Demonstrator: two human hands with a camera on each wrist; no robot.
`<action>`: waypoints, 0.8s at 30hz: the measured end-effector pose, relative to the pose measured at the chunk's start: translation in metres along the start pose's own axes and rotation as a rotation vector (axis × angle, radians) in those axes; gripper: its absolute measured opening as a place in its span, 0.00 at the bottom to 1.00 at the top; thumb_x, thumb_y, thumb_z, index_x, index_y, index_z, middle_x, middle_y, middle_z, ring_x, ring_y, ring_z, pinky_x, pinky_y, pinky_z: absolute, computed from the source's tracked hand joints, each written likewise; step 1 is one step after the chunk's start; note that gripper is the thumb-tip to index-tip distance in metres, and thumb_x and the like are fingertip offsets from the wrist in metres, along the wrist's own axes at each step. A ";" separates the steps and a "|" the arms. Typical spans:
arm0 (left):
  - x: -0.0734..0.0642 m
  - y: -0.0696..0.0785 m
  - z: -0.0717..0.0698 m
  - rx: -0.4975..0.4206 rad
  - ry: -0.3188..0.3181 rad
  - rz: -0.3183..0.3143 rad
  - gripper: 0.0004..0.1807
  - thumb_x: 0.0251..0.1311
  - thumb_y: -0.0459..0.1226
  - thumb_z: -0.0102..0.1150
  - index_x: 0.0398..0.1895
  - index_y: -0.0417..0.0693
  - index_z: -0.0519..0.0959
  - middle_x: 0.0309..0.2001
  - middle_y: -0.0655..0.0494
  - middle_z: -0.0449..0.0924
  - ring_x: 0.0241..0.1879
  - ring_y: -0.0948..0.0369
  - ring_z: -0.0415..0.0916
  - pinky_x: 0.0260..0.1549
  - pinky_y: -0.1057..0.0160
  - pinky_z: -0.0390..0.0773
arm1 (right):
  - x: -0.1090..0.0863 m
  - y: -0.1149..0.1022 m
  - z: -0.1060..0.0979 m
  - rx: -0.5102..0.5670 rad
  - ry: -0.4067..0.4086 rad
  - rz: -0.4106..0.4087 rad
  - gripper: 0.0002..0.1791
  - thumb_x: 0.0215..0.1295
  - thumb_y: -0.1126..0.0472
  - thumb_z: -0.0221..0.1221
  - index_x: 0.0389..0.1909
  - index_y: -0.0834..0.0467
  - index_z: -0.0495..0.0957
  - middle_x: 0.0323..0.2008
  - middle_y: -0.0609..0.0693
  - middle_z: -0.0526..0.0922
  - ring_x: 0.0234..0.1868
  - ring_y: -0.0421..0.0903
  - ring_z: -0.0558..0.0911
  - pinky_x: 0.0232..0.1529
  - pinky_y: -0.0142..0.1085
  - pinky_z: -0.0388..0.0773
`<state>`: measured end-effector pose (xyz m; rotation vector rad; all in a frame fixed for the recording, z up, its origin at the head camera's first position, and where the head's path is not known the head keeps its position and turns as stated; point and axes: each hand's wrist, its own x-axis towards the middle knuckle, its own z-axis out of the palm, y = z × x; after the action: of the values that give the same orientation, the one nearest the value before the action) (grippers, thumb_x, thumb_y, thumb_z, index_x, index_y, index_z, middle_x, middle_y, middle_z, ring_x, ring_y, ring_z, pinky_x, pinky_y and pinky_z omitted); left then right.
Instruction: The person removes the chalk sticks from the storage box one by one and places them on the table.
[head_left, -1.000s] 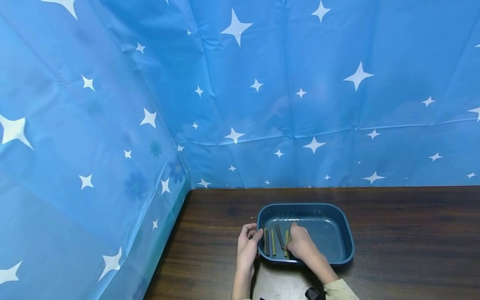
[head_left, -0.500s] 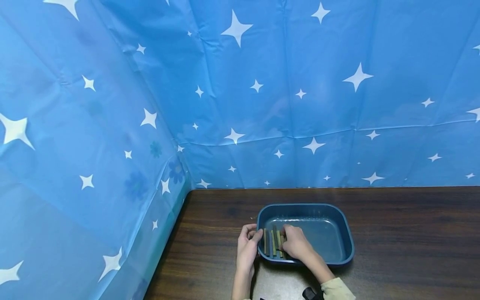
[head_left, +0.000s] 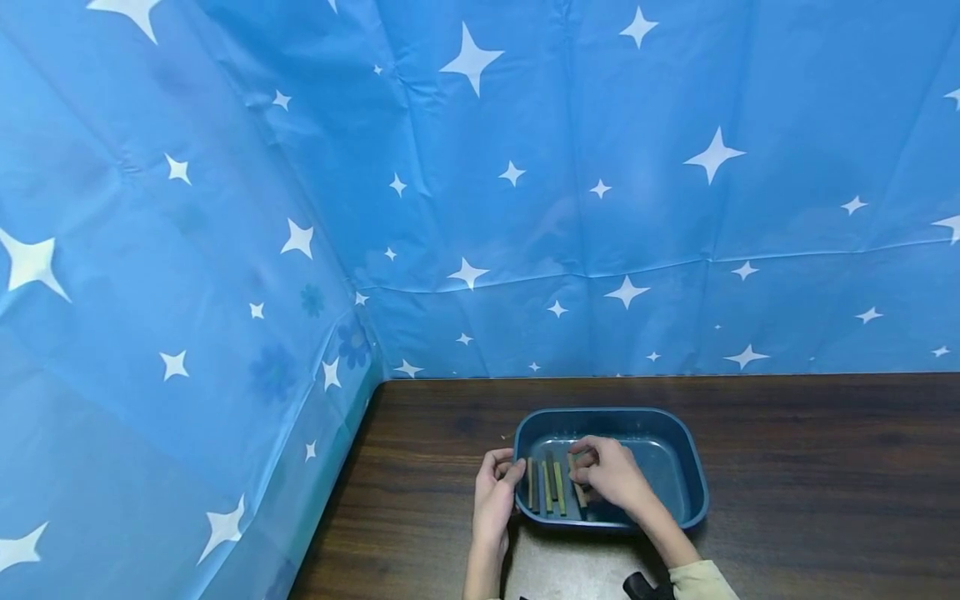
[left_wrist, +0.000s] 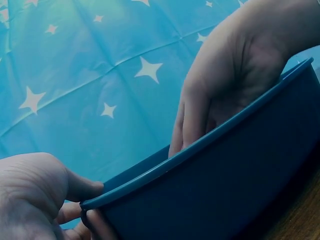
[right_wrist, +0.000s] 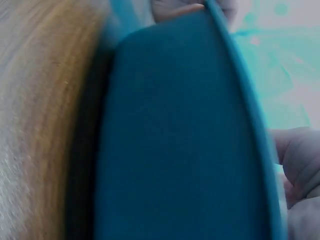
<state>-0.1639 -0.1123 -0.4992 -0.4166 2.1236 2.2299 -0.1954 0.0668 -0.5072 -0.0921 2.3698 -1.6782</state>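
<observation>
My left hand grips the left rim of a dark blue rectangular basin, thumb over the edge and fingers outside; the left wrist view shows this thumb on the rim. Inside, several thin sticks stand side by side at the left end, among them a yellow-green stick and a dark stick. Just right of them is a slanted brown stick, its far end pinched by my right hand. Basin walls hide the sticks in both wrist views, where my right hand reaches over the rim.
The basin stands on a dark wooden table. A blue sheet with white stars hangs along the table's back edge and left side. A small black object is by the right sleeve.
My right hand first moved left, bringing sticks closer together, then drew back right and up a little, with the brown stick now slanted apart from the row. My left hand stayed put.
</observation>
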 end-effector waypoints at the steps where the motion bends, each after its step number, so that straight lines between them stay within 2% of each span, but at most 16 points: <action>1: 0.000 0.000 0.000 0.001 0.002 0.002 0.17 0.62 0.32 0.54 0.52 0.32 0.69 0.36 0.50 0.75 0.33 0.56 0.74 0.25 0.65 0.72 | -0.001 -0.001 -0.004 0.032 -0.001 0.012 0.16 0.58 0.72 0.61 0.48 0.68 0.77 0.32 0.54 0.82 0.30 0.48 0.82 0.25 0.41 0.80; 5: -0.001 0.000 0.001 0.004 0.010 0.011 0.17 0.62 0.32 0.54 0.51 0.32 0.69 0.34 0.50 0.75 0.31 0.57 0.73 0.21 0.67 0.69 | -0.005 -0.002 -0.020 0.130 0.008 0.045 0.17 0.61 0.68 0.61 0.52 0.67 0.76 0.40 0.56 0.82 0.36 0.48 0.82 0.30 0.42 0.81; 9: -0.002 0.002 0.002 0.014 0.016 0.007 0.17 0.62 0.32 0.54 0.51 0.32 0.69 0.34 0.50 0.75 0.30 0.58 0.71 0.20 0.67 0.67 | -0.013 -0.001 -0.041 0.206 0.018 0.036 0.19 0.63 0.63 0.61 0.53 0.67 0.76 0.45 0.60 0.81 0.42 0.53 0.82 0.34 0.43 0.81; 13: 0.004 -0.005 0.002 0.021 0.015 -0.009 0.17 0.61 0.32 0.54 0.51 0.33 0.69 0.34 0.50 0.75 0.30 0.57 0.71 0.21 0.66 0.67 | -0.022 0.002 -0.061 0.255 0.045 0.043 0.22 0.64 0.60 0.61 0.55 0.67 0.74 0.48 0.62 0.81 0.45 0.56 0.81 0.36 0.42 0.81; 19: 0.021 -0.029 -0.001 0.007 0.029 0.003 0.18 0.62 0.35 0.56 0.52 0.36 0.70 0.35 0.52 0.75 0.28 0.59 0.70 0.18 0.67 0.65 | -0.033 0.012 -0.086 0.284 0.103 0.067 0.27 0.64 0.55 0.61 0.58 0.68 0.72 0.47 0.58 0.82 0.45 0.51 0.82 0.39 0.41 0.81; 24: 0.023 -0.035 -0.001 0.020 0.042 0.010 0.18 0.62 0.37 0.57 0.52 0.39 0.70 0.35 0.52 0.75 0.28 0.59 0.69 0.18 0.67 0.64 | -0.045 0.023 -0.110 0.327 0.159 0.102 0.30 0.63 0.52 0.62 0.60 0.67 0.70 0.43 0.48 0.84 0.41 0.41 0.82 0.39 0.39 0.81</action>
<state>-0.1789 -0.1148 -0.5384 -0.4569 2.1712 2.2227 -0.1746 0.1840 -0.4873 0.2225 2.1256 -2.0616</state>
